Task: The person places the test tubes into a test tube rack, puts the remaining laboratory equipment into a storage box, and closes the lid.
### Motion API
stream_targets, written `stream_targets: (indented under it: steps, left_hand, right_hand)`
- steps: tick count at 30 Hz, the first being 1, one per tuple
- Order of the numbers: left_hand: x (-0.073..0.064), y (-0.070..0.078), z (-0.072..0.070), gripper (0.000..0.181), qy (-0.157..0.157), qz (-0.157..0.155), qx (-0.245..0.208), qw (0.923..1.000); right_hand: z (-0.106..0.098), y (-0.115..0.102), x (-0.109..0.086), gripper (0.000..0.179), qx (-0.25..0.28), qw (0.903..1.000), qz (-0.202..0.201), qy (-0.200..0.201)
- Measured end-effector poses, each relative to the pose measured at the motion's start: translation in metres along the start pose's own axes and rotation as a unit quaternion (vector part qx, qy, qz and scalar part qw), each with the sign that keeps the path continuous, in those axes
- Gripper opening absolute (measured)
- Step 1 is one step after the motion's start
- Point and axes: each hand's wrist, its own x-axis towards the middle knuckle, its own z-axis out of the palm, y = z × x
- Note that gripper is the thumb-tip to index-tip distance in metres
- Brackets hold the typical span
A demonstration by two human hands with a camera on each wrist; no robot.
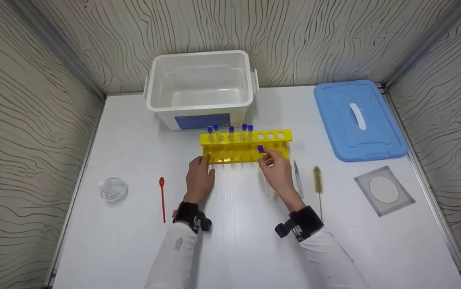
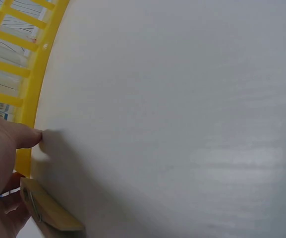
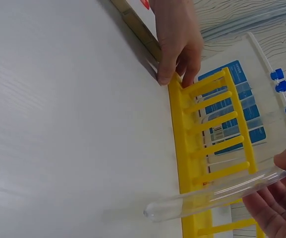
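A yellow test tube rack (image 1: pixel 284 135) stands in front of the white bin, with several blue-capped test tubes (image 1: pixel 231 134) upright in its left holes. At the rack's left end my left hand (image 1: pixel 199 180) grips the edge, the thumb (image 2: pixel 26 135) on the near side in the left wrist view. My right hand (image 1: pixel 275 170) pinches another test tube (image 3: pixel 217 196) just below its blue cap (image 1: pixel 260 149). In the right wrist view this clear tube lies slanted in front of the rack, its rounded end toward the table. It looks empty.
Beside my left hand lies a wooden clamp (image 2: pixel 53 208) with metal wire. Tweezers (image 1: pixel 298 178), a tube brush (image 1: pixel 318 180) and wire gauze (image 1: pixel 383 190) lie right; a red spoon (image 1: pixel 162 198) and glass vessel (image 1: pixel 113 189) left. Behind are the bin (image 1: pixel 200 108) and blue lid (image 1: pixel 359 140).
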Motion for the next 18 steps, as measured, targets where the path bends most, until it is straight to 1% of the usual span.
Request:
stream_targets:
  steps: [3, 10, 15, 18]
  left_hand:
    - [0.000, 0.000, 0.000, 0.051, -0.002, 0.002, -0.003, 1.0000]
    - [0.001, 0.000, 0.000, 0.051, -0.003, 0.002, 0.001, 1.0000]
    - [0.000, 0.001, 0.000, 0.052, -0.007, -0.005, -0.003, 1.0000]
    - [-0.001, 0.000, 0.000, 0.052, -0.007, -0.007, -0.004, 0.9999]
  right_hand:
    - [-0.005, -0.002, 0.002, 0.034, 0.018, 0.9997, -0.011, 0.009]
    - [-0.017, -0.012, 0.006, 0.033, 0.036, 0.9977, -0.051, 0.026]
    - [-0.026, -0.020, 0.012, 0.033, 0.066, 0.9935, -0.083, 0.040]
    - [-0.032, -0.026, 0.015, 0.033, 0.074, 0.9914, -0.096, 0.050]
